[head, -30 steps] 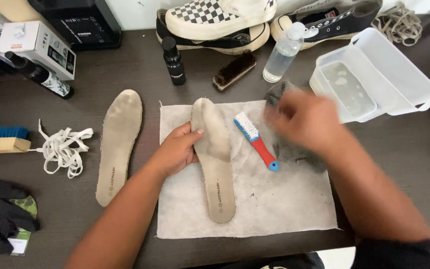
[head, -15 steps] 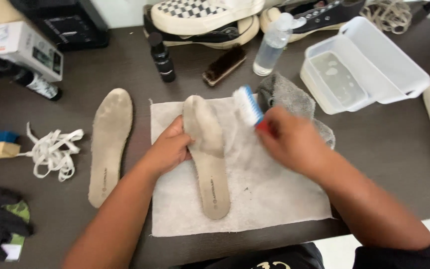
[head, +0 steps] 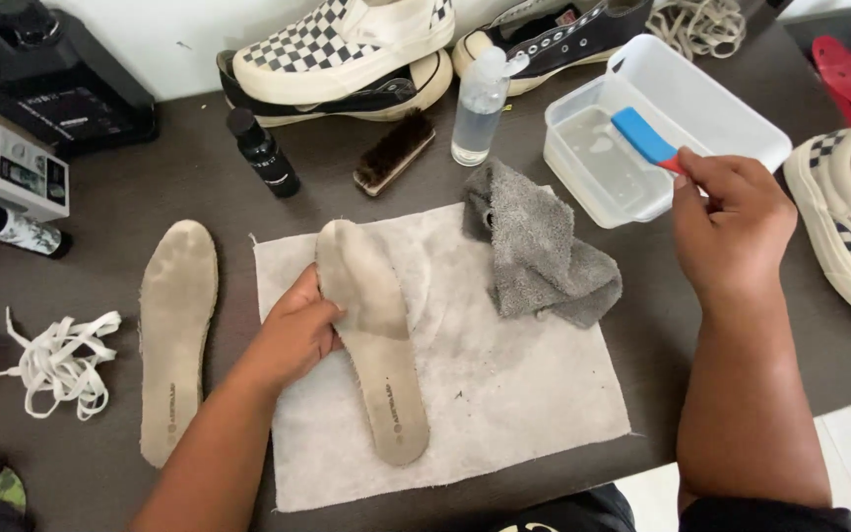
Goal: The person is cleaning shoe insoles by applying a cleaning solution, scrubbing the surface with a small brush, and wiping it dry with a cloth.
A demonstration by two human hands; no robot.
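Tabletop (head: 721, 325): dark, carries everything.
Cloth (head: 504, 394): white, spread flat under 1 insole.
Tub (head: 731, 103): clear, water inside, brush head over it.
Insole (head: 371, 325): on cloth, left hand (head: 293, 335) grip pinching its edge.
Brush (head: 642, 136): blue, right hand (head: 731, 227) grip closed on its red handle.

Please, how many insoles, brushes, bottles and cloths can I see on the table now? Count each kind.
Insoles: 2, one under the left hand at, one at
Brushes: 2, blue one in the right hand at, brown one
Bottles: 2
Cloths: 2
Total: 8
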